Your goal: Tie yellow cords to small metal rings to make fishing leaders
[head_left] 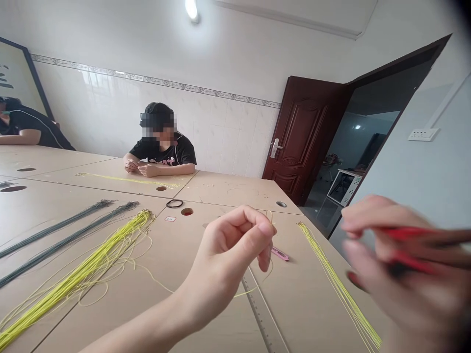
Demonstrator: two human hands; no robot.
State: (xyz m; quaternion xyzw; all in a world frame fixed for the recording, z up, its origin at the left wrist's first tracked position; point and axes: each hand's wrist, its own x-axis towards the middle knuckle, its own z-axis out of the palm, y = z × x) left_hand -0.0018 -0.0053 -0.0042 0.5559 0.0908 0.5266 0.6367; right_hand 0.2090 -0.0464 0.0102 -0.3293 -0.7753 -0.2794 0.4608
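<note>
My left hand (224,264) is raised over the table with thumb and forefinger pinched on a thin yellow cord (245,293). A small loop of that cord sticks up past the fingertips, and a length of it trails left behind my wrist toward a big bundle of yellow cords (106,247). My right hand (408,289), smeared by motion, is closed around a red-handled hand tool (414,234); its jaws or blades cannot be made out. A smaller yellow cord bundle (333,279) lies on the table between my hands.
Two grey cord bundles (79,221) lie at the left. A ruler (257,309) and a pink cutter (280,254) are near my left hand. A black ring (174,203) lies farther back by cable holes. Across the table (221,191) sits a person (162,147); another person is at far left.
</note>
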